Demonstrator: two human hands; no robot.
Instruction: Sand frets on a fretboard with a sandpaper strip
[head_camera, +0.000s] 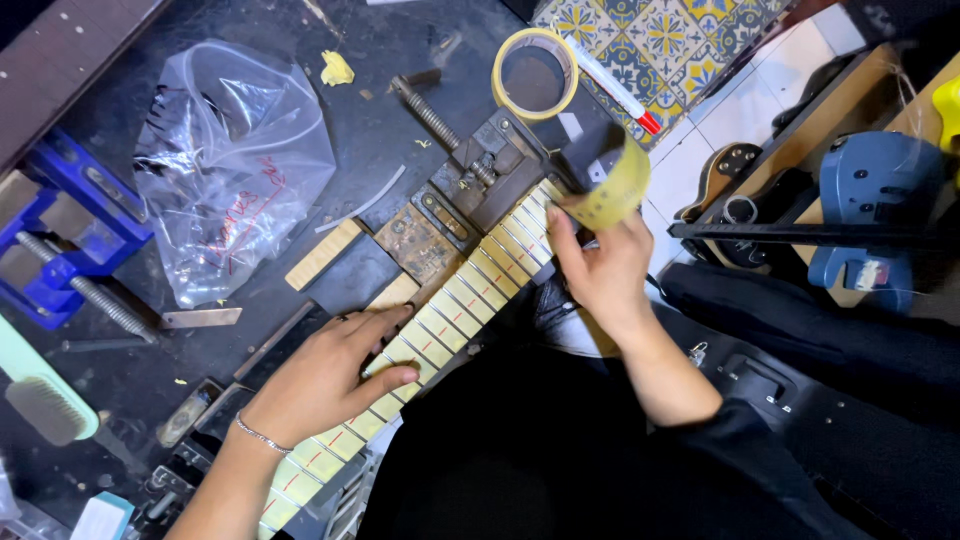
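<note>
A guitar fretboard (455, 305), covered in yellowish masking tape with red marks between its metal frets, lies diagonally across the dark workbench. My left hand (330, 375) rests flat on its middle, fingers spread, a thin bracelet on the wrist. My right hand (600, 265) is at the fretboard's far end and pinches a strip of yellow masking tape (615, 192) that curls upward. The fretboard end sits against a metal vise (480, 175).
A masking tape roll (535, 72) and a white marker with a red cap (620, 90) lie at the bench's far edge. A crumpled plastic bag (235, 160) sits left, a blue vise (60, 235) beyond it. Guitar bodies (740, 190) stand right.
</note>
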